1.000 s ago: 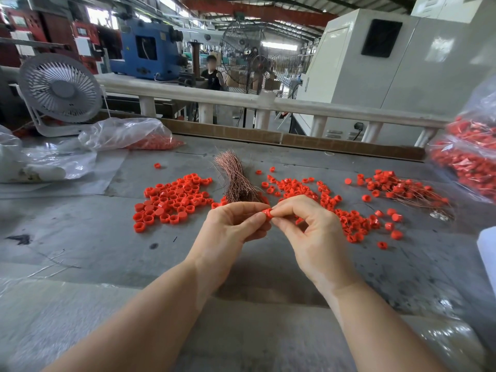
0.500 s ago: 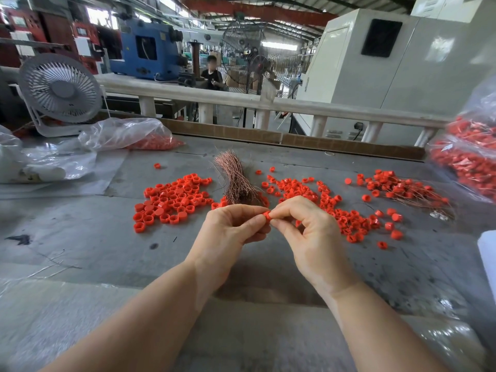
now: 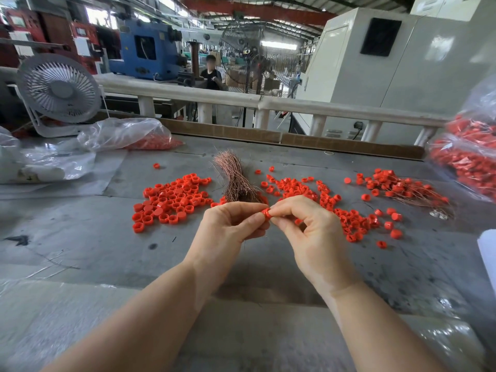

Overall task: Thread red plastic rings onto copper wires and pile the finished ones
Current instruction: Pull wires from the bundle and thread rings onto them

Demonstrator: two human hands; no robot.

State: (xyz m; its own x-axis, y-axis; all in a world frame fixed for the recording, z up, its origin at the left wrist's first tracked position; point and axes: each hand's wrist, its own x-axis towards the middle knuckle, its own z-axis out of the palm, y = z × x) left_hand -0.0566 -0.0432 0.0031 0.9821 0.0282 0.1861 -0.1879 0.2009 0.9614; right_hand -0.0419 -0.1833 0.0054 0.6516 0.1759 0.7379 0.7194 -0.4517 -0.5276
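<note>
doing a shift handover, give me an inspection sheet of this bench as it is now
surface: grey bench, scuffed and stained
job's things: loose red rings left of a copper wire bundle; more rings to its right; finished pile far right
clutter: plastic bags, one bag of red parts
hands: left hand and right hand pinch one ring
cables: nothing seen on the bench
surroundings: desk fan, railing, machines, a person beyond

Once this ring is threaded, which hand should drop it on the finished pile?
Probably right. The finished pile, rings with wires trailing, lies on the far right of the table, on the right hand side. The left hand sits nearer the copper wire bundle. Both pinch the red ring.
</note>
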